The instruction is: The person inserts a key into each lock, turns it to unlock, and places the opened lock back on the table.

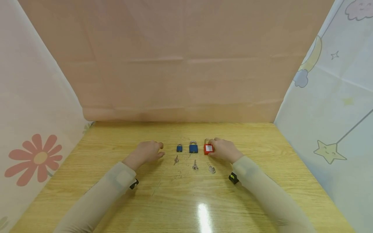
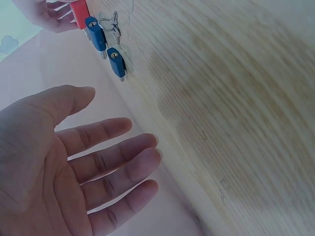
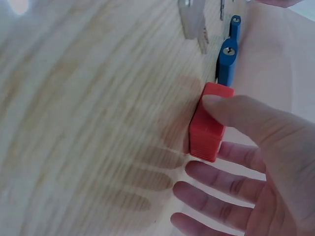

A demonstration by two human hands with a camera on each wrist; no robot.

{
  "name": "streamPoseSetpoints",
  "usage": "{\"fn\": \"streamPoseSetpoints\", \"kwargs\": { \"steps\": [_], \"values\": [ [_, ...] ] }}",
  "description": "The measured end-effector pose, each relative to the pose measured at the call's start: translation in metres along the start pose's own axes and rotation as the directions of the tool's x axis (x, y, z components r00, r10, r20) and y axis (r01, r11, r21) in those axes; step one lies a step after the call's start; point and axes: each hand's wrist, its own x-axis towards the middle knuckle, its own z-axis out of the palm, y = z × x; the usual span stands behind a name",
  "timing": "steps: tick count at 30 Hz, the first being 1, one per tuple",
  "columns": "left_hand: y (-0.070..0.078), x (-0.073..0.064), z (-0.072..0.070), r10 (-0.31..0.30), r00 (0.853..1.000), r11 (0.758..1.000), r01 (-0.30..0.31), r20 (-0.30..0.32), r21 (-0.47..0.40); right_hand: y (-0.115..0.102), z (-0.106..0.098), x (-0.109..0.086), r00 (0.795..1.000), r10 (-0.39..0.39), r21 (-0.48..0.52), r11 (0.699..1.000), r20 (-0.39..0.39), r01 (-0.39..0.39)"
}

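Well, L hand [image 1: 146, 152] relaxed w/ fingers [image 2: 103, 130] apart, empty; R hand [image 1: 223, 150] pinches red padlock [image 1: 208, 148]

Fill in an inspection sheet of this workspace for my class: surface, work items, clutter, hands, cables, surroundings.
Surface: wood-grain table with a bright reflection towards the front.
Work items: small blue padlock, larger blue padlock and red padlock in a row; keys in three groups, nearer the camera.
Clutter: nothing seen.
Hands: left hand holds nothing, fingers relaxed; right hand pinches the red padlock.
Cables: nothing seen.
Surroundings: plain peach backdrop; patterned side panels.
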Motion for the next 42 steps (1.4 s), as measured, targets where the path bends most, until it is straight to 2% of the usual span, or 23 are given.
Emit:
{"fn": "streamPoseSetpoints", "kwargs": {
  "steps": [6, 14, 17, 21, 25, 28, 30, 32, 33, 34, 35, 36, 39, 40, 42],
  "values": [
    [0.0, 0.0, 0.0, -0.004, 1.0, 1.0, 0.004, 0.009, -0.005, 0.004, 0.002, 0.008, 0.998, 0.002, 0.042, 0.999, 0.055, -0.005],
    [-0.001, 0.0, 0.0, 0.0, 1.0, 1.0, 0.0, 0.015, -0.014, 0.006, 0.0, 0.004, 0.998, 0.014, 0.071, 0.997, 0.062, -0.018],
    [0.0, 0.001, 0.001, -0.005, 1.0, 1.0, 0.005, 0.021, -0.023, 0.003, -0.007, -0.002, 0.999, 0.006, 0.068, 0.998, 0.036, -0.008],
    [0.001, 0.002, 0.002, -0.002, 1.0, 0.999, 0.002, 0.019, -0.032, -0.008, -0.021, -0.011, 0.999, -0.031, 0.05, 0.998, -0.035, 0.033],
    [0.006, 0.004, 0.0, 0.011, 1.0, 0.999, -0.01, 0.014, -0.039, -0.023, -0.036, -0.019, 0.99, -0.085, 0.044, 0.995, -0.112, 0.091],
    [0.013, 0.005, -0.004, 0.023, 1.0, 0.998, -0.023, 0.008, -0.058, -0.034, -0.043, -0.023, 0.983, -0.118, 0.038, 0.991, -0.139, 0.125],
    [0.018, 0.007, -0.006, 0.036, 0.999, 0.993, -0.035, 0.005, -0.113, -0.04, -0.046, -0.024, 0.98, -0.136, 0.027, 0.99, -0.142, 0.141],
    [0.025, 0.009, -0.009, 0.059, 0.998, 0.974, -0.057, 0.001, -0.219, -0.045, -0.046, -0.025, 0.977, -0.151, 0.012, 0.988, -0.148, 0.154],
    [0.029, 0.01, -0.01, 0.073, 0.997, 0.953, -0.071, -0.004, -0.294, -0.047, -0.047, -0.025, 0.975, -0.159, 0.008, 0.987, -0.153, 0.163],
    [0.033, 0.011, -0.012, 0.094, 0.996, 0.918, -0.09, -0.009, -0.387, -0.048, -0.046, -0.025, 0.973, -0.168, 0.007, 0.985, -0.158, 0.171],
    [0.037, 0.012, -0.013, 0.113, 0.994, 0.868, -0.104, -0.012, -0.486, -0.05, -0.046, -0.026, 0.971, -0.174, 0.005, 0.984, -0.163, 0.177],
    [0.041, 0.014, -0.013, 0.13, 0.991, 0.804, -0.115, -0.017, -0.583, -0.051, -0.046, -0.026, 0.97, -0.178, 0.005, 0.983, -0.167, 0.182],
    [0.054, 0.018, -0.012, 0.159, 0.987, 0.575, -0.106, -0.016, -0.811, -0.054, -0.046, -0.026, 0.966, -0.191, 0.012, 0.98, -0.175, 0.196],
    [0.058, 0.019, -0.011, 0.155, 0.988, 0.502, -0.086, -0.008, -0.86, -0.055, -0.046, -0.026, 0.964, -0.195, 0.012, 0.98, -0.179, 0.201],
    [0.067, 0.023, -0.008, 0.134, 0.991, 0.377, -0.037, 0.016, -0.925, -0.056, -0.046, -0.026, 0.96, -0.207, 0.009, 0.977, -0.187, 0.212]
  ]
}}
